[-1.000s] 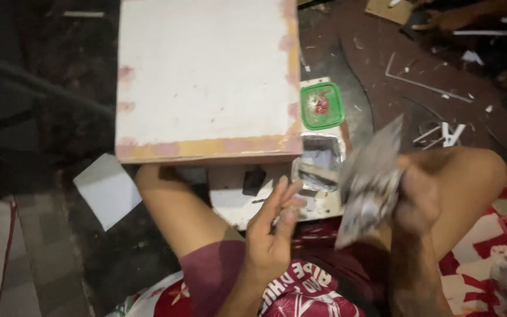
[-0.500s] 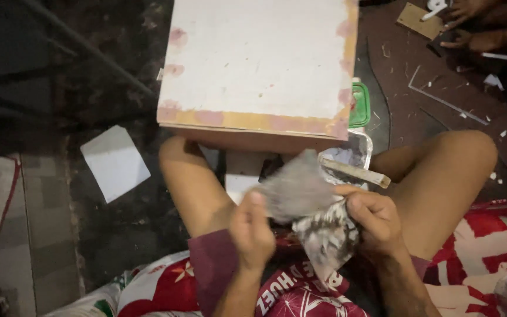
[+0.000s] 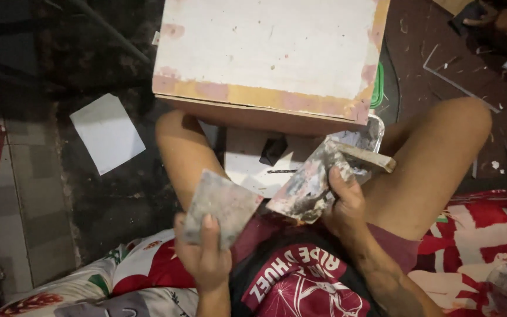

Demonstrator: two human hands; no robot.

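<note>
Grey square: we see a grey, dusty square piece (image 3: 221,206), perhaps sandpaper or a thin tile, at about 7 o'clock from the frame's middle, above the left thigh.
Left hand: our left hand (image 3: 203,255) is closed on the lower edge of that grey square, thumb lying over its face.
Smeared blade: a flat, paint-smeared scraper blade (image 3: 306,186) with a pale wooden handle (image 3: 372,158) sits just right of centre, tilted, its handle pointing toward 2 o'clock.
Right hand: our right hand (image 3: 341,202) grips the scraper where blade meets handle, fingers wrapped round it.
Gap: we see the two pieces apart, near each other, not touching.
Board: a whitish board with a worn orange and pink edge (image 3: 268,56) lies at 12 o'clock beyond the knees.
Floor: a white sheet of paper (image 3: 107,132) rests at 9 o'clock on the dark floor.
Under the board: a black drill bit (image 3: 281,171) lies on a pale panel (image 3: 247,167) between the legs.
</note>
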